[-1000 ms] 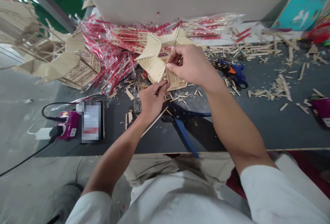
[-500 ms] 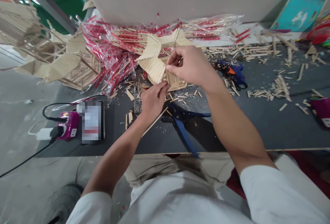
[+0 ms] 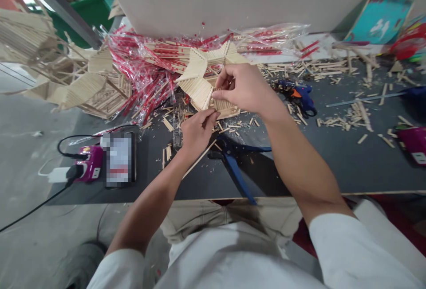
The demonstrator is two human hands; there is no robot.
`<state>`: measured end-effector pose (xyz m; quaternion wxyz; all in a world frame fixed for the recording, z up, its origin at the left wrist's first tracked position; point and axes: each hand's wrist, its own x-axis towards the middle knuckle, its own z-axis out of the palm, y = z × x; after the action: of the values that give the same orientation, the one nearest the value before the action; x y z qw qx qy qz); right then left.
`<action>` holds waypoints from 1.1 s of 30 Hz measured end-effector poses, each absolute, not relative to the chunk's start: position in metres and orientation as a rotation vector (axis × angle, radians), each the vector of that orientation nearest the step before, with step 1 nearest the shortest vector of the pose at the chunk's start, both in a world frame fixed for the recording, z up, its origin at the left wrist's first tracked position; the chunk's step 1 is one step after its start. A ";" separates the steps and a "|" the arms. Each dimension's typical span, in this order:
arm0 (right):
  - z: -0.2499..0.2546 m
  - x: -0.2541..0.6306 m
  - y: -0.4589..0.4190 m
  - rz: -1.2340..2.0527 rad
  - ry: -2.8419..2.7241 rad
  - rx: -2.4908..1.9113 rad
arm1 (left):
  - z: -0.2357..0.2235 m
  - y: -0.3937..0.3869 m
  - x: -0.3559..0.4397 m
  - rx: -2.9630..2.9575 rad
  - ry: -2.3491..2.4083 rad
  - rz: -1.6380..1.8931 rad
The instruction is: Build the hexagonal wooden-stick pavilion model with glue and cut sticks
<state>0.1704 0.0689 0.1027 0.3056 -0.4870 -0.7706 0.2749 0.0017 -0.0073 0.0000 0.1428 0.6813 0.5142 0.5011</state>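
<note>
A stick model (image 3: pixel 196 91) stands just above the middle of the frame, built of slim, pale, wood-like sticks laid side by side into ribbed panels. These slope and meet at angled seams, making a jagged, star-like outline with pointed corners; a sunken slatted part shows at its lower right.

Nearest, at the bottom centre of the dark, smooth surface (image 3: pixel 333 169), lies a cutter (image 3: pixel 240 176), its long blue handles spread and one reaching past the front edge. Left of it, a thin straight stick (image 3: pixel 200 159) slants beside the left forearm. At the left are a slab-like phone (image 3: pixel 120 160) and a glossy magenta power adapter (image 3: pixel 90 163) with plugs in it.

The left hand (image 3: pixel 199 129) has thumb and fingers drawn together at the model's lower corner. The right hand (image 3: pixel 248 87), just beyond, pinches the seam between thumb and forefinger, its other fingers curled; how firmly either grips, I cannot tell.

Right of centre rests a blue glue gun (image 3: pixel 302 96) with an orange patch, among short, splintery offcuts (image 3: pixel 342 121). Farther back, crinkled clear-and-red plastic wrappers (image 3: pixel 143 58) hold more sticks. A larger openwork stick structure (image 3: pixel 83 89) fills the left, and a flat-sided teal panel (image 3: pixel 379 21) leans at the upper right.
</note>
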 end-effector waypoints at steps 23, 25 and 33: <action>0.106 0.169 0.069 0.738 -2.048 -1.326 | -0.006 -0.003 0.006 2.341 1.603 1.545; 0.105 0.170 0.069 0.713 -2.059 -1.320 | -0.008 -0.003 0.005 2.345 1.634 1.522; 0.107 0.177 0.066 0.684 -2.086 -1.274 | -0.003 -0.004 0.001 2.217 1.541 1.500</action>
<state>0.1768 0.0662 0.1067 0.2970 -0.4793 -0.7848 0.2572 0.0007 -0.0042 -0.0031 0.0266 0.7175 0.4989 0.4854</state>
